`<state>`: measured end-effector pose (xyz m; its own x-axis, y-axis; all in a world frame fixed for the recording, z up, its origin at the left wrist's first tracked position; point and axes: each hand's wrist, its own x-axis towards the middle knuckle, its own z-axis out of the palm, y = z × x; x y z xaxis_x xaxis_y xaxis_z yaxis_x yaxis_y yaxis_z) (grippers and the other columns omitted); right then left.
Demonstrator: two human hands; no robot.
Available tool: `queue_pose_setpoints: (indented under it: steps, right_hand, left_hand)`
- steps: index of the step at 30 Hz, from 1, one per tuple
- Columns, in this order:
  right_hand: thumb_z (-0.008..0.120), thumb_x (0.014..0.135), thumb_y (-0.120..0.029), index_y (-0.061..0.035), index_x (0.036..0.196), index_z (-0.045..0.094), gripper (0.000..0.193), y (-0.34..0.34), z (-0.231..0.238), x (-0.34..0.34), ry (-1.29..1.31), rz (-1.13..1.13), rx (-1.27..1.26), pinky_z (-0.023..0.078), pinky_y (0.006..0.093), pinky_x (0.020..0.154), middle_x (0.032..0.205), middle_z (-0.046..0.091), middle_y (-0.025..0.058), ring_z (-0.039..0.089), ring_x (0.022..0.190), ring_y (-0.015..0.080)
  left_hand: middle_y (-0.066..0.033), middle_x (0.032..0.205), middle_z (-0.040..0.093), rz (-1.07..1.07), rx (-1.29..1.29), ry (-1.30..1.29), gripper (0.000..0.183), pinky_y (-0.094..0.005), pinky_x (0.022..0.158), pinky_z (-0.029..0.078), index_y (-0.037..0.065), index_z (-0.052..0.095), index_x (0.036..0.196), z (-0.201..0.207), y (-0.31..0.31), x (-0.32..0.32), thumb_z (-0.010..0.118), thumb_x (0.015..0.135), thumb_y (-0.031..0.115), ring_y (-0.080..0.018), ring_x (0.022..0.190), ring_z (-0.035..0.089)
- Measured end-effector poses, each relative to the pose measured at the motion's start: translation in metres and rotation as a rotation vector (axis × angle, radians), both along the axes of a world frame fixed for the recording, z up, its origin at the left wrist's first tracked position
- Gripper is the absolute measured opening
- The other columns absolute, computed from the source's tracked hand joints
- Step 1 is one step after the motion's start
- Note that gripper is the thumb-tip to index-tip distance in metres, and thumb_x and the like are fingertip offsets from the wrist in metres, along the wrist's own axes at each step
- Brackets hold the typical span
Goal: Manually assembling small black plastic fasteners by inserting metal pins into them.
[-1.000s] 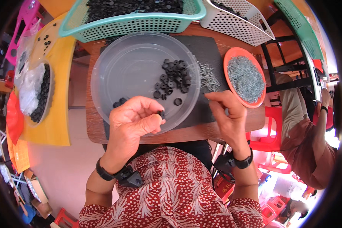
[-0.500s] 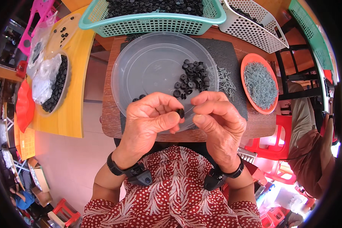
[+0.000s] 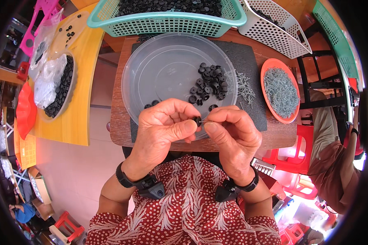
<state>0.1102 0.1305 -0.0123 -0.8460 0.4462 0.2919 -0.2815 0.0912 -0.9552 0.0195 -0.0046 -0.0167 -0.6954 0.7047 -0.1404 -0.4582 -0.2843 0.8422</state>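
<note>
My left hand (image 3: 161,128) pinches a small round black plastic cap (image 3: 198,121) between thumb and forefinger, above the near rim of the clear round tray (image 3: 149,73). My right hand (image 3: 235,132) is closed in a pinch on a thin silvery screw (image 3: 205,121), held level. Its inner end meets the cap, though how deep it sits in the cap cannot be made out. A pile of similar black caps (image 3: 210,79) lies in the right part of the tray, with a few more near my left fingers. Loose screws (image 3: 245,87) are scattered beside the tray on a dark mat (image 3: 255,110).
A red-orange plate (image 3: 267,67) heaped with screws stands at the right. Behind the tray are a green basket (image 3: 163,25) of black parts and a white perforated basket (image 3: 270,36). A yellow table (image 3: 75,122) at left bears a container of black pieces. Another person (image 3: 331,163) is at right.
My right fingers have closed together and moved in to the left, bringing the screw up to the black cap. My left hand keeps its pinch, nearly still.
</note>
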Motion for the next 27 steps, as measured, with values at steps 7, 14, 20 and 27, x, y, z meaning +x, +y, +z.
queue_pose_setpoints:
  steps: [7,14,20,27]
  right_hand:
    - [0.066,0.07,0.011,0.0005,0.087,0.06,0.021,0.001,-0.004,-0.003,0.126,-0.124,0.456,0.043,0.0268,0.054,0.079,0.06,0.0109,0.054,0.063,0.0197]
    - [0.066,0.068,0.011,0.0003,0.087,0.059,0.023,0.002,0.003,-0.003,0.072,-0.075,0.445,0.043,0.0285,0.054,0.078,0.06,0.0109,0.054,0.063,0.0209]
    - [0.066,0.068,0.011,0.0009,0.087,0.059,0.023,0.002,0.011,-0.002,0.05,-0.067,0.53,0.043,0.0299,0.054,0.078,0.06,0.0116,0.055,0.062,0.0232]
    - [0.066,0.066,0.012,0.0012,0.088,0.058,0.026,-0.001,0.009,-0.003,0.071,-0.076,0.59,0.043,0.0312,0.056,0.078,0.06,0.012,0.055,0.064,0.025]
  left_hand:
    - [-0.0038,0.078,0.062,0.026,-0.059,0.04,0.018,-0.0194,0.061,0.048,-0.003,0.061,0.097,0.003,-0.001,0.002,0.067,0.082,0.005,-0.008,0.066,0.058]
    - [-0.0019,0.083,0.061,0.073,-0.102,0.134,0.018,-0.0186,0.066,0.047,-0.003,0.061,0.098,0.006,-0.004,0.005,0.067,0.082,0.002,-0.0056,0.072,0.056]
    - [-0.0011,0.085,0.06,0.105,-0.12,0.252,0.018,-0.0189,0.067,0.046,-0.002,0.062,0.097,0.004,-0.005,0.006,0.067,0.081,0.001,-0.0057,0.075,0.055]
    - [-0.0032,0.082,0.061,0.182,-0.161,0.597,0.018,-0.0211,0.065,0.045,-0.001,0.064,0.092,0.004,-0.004,0.006,0.071,0.076,0.003,-0.0082,0.072,0.056]
